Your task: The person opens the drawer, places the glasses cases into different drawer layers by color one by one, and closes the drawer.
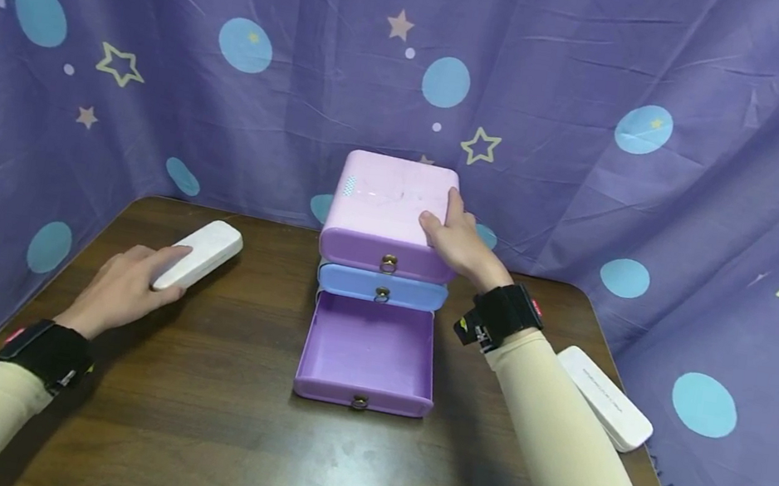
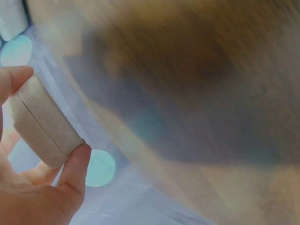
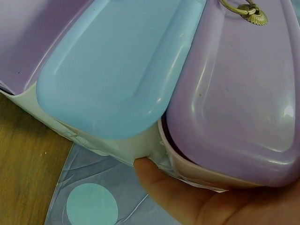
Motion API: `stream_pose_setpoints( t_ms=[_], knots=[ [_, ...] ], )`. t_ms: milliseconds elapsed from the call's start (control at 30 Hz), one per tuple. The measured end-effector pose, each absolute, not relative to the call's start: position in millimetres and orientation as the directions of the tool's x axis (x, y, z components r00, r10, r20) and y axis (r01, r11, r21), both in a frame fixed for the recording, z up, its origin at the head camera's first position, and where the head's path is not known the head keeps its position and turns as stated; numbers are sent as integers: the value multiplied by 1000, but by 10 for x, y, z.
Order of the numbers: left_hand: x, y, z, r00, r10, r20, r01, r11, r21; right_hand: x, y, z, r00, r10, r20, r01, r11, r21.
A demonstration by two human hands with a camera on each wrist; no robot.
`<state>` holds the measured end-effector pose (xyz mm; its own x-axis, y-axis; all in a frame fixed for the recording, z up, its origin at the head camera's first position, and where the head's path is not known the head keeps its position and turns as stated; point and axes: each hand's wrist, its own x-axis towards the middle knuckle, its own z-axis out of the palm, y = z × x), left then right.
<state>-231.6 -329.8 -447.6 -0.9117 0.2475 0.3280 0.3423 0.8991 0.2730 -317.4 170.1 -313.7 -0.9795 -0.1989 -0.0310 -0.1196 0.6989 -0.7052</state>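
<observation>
A white, rounded, glasses-case-like box [image 1: 208, 251] is held between the thumb and fingers of my left hand [image 1: 121, 289], over the left part of the table. In the left wrist view a seam runs along the end of this case [image 2: 44, 119]. My right hand [image 1: 461, 241] rests against the top right edge of a small drawer unit [image 1: 397, 194]. Its thumb lies on the pink top, and in the right wrist view a finger [image 3: 164, 187] touches the unit's side. The bottom purple drawer [image 1: 369, 349] is pulled out and bare inside; the blue middle drawer [image 1: 353, 282] and purple top drawer [image 1: 358, 249] are closed.
A second white case [image 1: 604, 397], with small print on it, lies at the table's right edge, partly behind my right forearm. The brown wooden table [image 1: 205, 417] carries everything. A purple curtain [image 1: 552, 66] with stars and dots hangs close around its back and sides.
</observation>
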Motion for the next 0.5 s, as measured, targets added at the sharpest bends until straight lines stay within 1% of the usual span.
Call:
stream_pose_setpoints(
  t_ms=[300, 500],
  knots=[
    [-2136, -3084, -4343, -895, 285, 343, 379, 891, 250, -3163, 1700, -3129, -980, -196, -29, -119, 700, -704],
    [-2022, -2937, -4265, -867, 324, 379, 427, 875, 228, -3163, 1706, -3124, -981, -194, -26, -119, 696, -708]
  ],
)
